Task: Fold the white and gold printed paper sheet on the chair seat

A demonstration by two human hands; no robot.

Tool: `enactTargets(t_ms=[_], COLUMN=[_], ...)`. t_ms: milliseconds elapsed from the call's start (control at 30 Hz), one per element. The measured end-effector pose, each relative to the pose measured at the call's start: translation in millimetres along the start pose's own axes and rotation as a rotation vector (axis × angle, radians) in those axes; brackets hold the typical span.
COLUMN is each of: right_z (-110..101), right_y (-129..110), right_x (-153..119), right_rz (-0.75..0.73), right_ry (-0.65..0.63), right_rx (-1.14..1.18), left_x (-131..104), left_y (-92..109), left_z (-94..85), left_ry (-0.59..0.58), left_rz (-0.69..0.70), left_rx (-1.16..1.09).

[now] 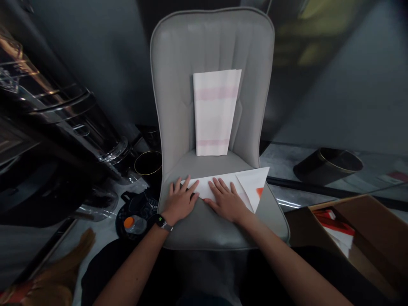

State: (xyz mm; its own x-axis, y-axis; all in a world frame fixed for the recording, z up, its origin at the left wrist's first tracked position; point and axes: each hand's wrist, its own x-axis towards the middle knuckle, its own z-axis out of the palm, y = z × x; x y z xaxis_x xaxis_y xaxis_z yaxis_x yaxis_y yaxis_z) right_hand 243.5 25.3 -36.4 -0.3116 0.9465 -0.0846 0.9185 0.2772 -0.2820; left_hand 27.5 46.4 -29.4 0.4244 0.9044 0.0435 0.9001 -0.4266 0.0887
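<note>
A folded sheet of white paper [234, 180] lies across the seat of a grey padded chair [210, 229]. Its right end comes to a point and bears an orange patch; a flap edge slants down near that end. My left hand [182, 199] rests flat on the paper's left end, fingers spread. Palm down, my right hand [226, 199] presses on the middle of the sheet with its fingers stretched out. Leaning upright against the backrest is another folded white paper [215, 114] with faint pink bands.
At the right stands an open cardboard box [369, 221] holding red-and-white papers [339, 231]. Left of the chair are a dark bag [140, 204], a clear bottle with an orange cap [135, 224] and a black bin [148, 163]. A shiny dark column [76, 114] rises beyond them.
</note>
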Motion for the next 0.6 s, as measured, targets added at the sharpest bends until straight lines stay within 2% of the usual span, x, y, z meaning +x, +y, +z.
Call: enactTargets(t_ms=[300, 400, 500, 600], right_z=[14.4, 16.2, 11.4, 5.6], right_y=[6.0, 5.9, 5.7, 0.8], right_x=[-2.2, -1.8, -1.5, -7.7], right_rz=[-0.001, 0.005, 0.003, -0.009], right_ry=[0.024, 0.029, 0.009, 0.004], right_rx=[0.032, 0.020, 0.026, -0.002], left_x=[1.4, 1.1, 4.2, 8.0], left_y=[4.8, 7.8, 7.4, 6.6], left_z=[3.4, 5.2, 6.4, 6.3], left_ry=[0.061, 0.073, 0.044, -0.006], left_rz=[-0.048, -0.004, 0.060, 0.048], left_rx=[-0.040, -0.048, -0.075, -0.078])
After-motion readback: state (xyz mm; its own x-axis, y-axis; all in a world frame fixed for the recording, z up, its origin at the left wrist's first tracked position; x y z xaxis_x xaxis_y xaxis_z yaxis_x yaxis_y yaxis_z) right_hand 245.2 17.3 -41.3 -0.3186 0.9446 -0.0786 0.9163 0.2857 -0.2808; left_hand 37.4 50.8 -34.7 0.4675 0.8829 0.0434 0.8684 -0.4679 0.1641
